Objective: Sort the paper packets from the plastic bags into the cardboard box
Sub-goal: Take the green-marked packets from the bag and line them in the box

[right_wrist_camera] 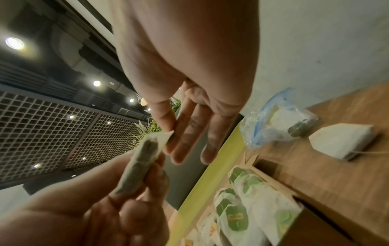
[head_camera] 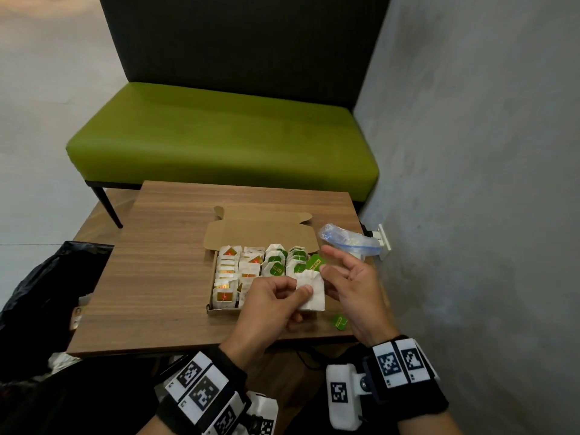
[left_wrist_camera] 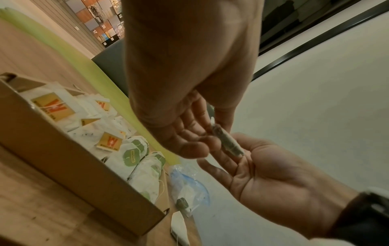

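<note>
Walnut-grained table (head_camera: 163,277) carries our cardboard box (head_camera: 219,310); from the head view our left hand (head_camera: 266,304) pinches a white paper packet (head_camera: 314,291) above its right end, which we should tuck upright into the green-tagged row. Left wrist view: our right hand (left_wrist_camera: 271,176) lies open-fingered beneath. Right wrist view: plastic bag (right_wrist_camera: 271,123) and a loose packet (right_wrist_camera: 343,139) crowd the table beside the box.

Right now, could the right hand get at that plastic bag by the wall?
Probably yes. The right hand is open and holds nothing, and the plastic bag lies just beyond its fingertips on the table with nothing between. The left hand holds the packet.
</note>
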Available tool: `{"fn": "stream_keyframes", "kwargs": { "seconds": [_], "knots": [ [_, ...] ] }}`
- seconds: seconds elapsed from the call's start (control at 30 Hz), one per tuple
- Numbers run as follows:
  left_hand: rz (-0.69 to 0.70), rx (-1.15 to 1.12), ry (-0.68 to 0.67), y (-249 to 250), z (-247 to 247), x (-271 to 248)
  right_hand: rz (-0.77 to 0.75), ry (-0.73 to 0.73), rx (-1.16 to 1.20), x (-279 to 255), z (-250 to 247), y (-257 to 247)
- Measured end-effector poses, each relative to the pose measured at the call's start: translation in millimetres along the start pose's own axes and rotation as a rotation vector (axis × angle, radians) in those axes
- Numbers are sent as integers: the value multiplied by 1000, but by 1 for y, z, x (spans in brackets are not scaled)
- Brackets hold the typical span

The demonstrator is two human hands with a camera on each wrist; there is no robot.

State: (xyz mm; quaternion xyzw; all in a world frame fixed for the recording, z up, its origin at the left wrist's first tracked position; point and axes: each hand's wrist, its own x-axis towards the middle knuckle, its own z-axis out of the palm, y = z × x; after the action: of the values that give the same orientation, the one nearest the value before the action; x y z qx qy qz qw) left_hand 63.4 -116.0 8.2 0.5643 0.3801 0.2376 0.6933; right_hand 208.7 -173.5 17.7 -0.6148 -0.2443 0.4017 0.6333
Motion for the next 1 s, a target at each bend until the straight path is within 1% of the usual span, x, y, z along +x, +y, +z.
{"fn": "stream_keyframes", "kwargs": {
  "seconds": [0.1, 0.17, 0.27, 0.33, 0.47, 0.57, 0.67, 0.73, 0.8, 0.87, 0.97, 1.0],
  "knots": [
    [1, 30, 21, -1, 1, 1, 24, 37, 31, 0, 2, 1],
    [-6, 47, 24, 0, 2, 2, 50, 37, 54, 1, 3, 2],
    [-21, 114, 21, -1, 3, 4, 66, -27, 93, 0, 4, 2],
    [-35, 134, 28, -2, 4, 6, 44, -85, 79, -1, 4, 2],
    [-81, 51, 9, -2, 3, 5, 19, -174, 7, -5, 1, 3],
    [-114, -40, -44, -2, 0, 4, 32, -165, -51, -5, -4, 4],
    [-147, -109, -90, -1, -5, 2, -16, -135, -155, -2, -7, 8],
    [-163, -126, -93, -2, -7, 1, -50, -155, -214, -1, -7, 10],
    [-154, -104, -91, -3, -8, 1, -82, -182, -271, -1, -6, 11],
    [-117, -49, -88, -5, -9, 1, -107, -191, -290, 0, -8, 10],
    [-19, 32, -84, -10, -12, 2, -84, -221, -240, 1, -10, 3],
    [17, 68, -86, -11, -14, 1, -73, -241, -277, 2, -10, 2]
  ]
}}
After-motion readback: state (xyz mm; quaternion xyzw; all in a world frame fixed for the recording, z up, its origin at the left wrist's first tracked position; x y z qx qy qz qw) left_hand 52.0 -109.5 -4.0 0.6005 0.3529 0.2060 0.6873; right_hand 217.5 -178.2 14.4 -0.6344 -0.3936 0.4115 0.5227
